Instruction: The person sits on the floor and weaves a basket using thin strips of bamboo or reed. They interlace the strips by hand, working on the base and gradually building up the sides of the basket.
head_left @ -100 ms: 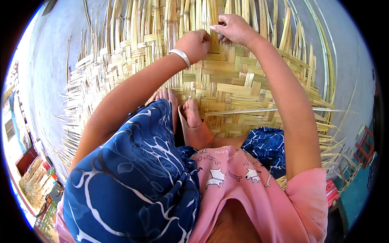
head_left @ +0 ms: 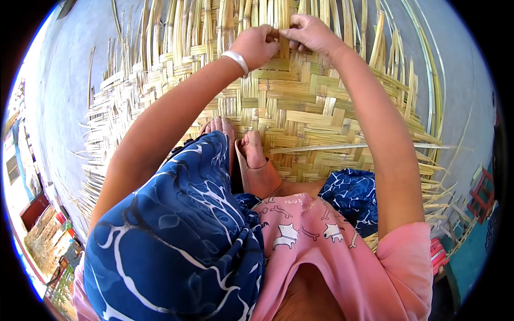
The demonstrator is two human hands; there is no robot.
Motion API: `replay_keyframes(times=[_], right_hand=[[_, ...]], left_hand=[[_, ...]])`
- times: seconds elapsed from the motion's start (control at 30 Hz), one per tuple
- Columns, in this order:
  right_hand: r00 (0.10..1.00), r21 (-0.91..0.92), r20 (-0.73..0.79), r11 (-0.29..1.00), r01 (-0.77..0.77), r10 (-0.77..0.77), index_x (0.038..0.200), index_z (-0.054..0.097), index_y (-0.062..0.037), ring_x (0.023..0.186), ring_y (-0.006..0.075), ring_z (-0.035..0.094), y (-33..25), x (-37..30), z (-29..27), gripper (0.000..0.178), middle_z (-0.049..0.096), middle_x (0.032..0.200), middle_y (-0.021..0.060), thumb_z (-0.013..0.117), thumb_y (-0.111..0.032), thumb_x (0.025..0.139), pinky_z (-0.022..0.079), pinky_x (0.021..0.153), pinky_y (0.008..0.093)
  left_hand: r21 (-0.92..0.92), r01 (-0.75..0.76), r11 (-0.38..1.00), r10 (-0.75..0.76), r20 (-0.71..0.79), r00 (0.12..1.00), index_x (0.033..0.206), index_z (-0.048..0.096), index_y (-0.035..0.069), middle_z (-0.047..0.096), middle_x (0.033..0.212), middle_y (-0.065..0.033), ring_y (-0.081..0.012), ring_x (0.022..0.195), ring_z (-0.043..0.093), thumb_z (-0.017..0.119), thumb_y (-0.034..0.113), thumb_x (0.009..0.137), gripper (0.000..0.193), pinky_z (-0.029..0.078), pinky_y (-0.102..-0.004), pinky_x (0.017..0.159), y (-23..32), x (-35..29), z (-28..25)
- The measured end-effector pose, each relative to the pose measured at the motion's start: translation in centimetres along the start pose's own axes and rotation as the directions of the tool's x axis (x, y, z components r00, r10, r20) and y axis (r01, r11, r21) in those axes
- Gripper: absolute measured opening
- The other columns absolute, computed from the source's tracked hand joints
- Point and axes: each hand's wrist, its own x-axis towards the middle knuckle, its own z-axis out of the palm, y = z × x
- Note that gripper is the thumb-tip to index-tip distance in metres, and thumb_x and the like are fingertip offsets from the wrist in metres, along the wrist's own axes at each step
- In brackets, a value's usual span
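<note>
The left hand and right hand, 2 in all, work near together above the far part of 1 woven mat, which lies on the grey floor. The step in hand seems to be weaving; the next move probably calls for careful guiding of 1 strip. Both hands' fingers are bent, almost closed; I cannot tell whether they pinch a strip. 1 loose strip crosses the mat; the unwoven strips are too many to count. 2 feet are at the nearer part.
</note>
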Motion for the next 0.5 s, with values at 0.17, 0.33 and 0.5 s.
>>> replay_keyframes(times=[0.17,0.33,0.5], right_hand=[[0.998,0.116,-0.033,0.992,-0.043,0.047,0.093,0.06,-0.006,0.06,0.0036,0.053,1.0,1.9,-1.4,0.022,0.059,0.07,-0.001,0.066,-0.026,0.085,0.044,0.051,0.0168],[0.987,-0.001,-0.157,1.0,0.031,-0.031,0.087,0.06,-0.0034,0.057,0.0096,0.06,1.8,2.2,0.1,0.018,0.064,0.07,0.0068,0.064,-0.021,0.086,0.047,0.049,0.0222],[0.97,-0.256,-0.242,0.966,-0.043,-0.021,0.094,0.062,-0.0014,0.066,0.0221,0.065,2.2,2.5,0.7,0.018,0.069,0.082,0.0106,0.061,-0.017,0.085,0.053,0.064,0.0329]], left_hand=[[-0.002,0.142,0.99,-0.141,0.101,0.985,0.097,0.061,-0.003,0.067,0.081,-0.0087,-0.0127,0.065,0.062,0.07,0.019,0.08,0.029,0.051,-0.0251,0.063,0.3,2.3,-0.1],[0.156,0.148,0.977,-0.161,0.077,0.984,0.09,0.063,0.003,0.067,0.078,-0.007,-0.0139,0.07,0.061,0.074,0.027,0.076,0.03,0.05,-0.0287,0.066,-0.2,2.5,0.6],[0.214,0.113,0.97,-0.123,0.032,0.992,0.086,0.061,0.003,0.066,0.078,-0.011,-0.0214,0.07,0.062,0.074,0.03,0.075,0.032,0.05,-0.0324,0.067,0.1,2.6,1.0]])
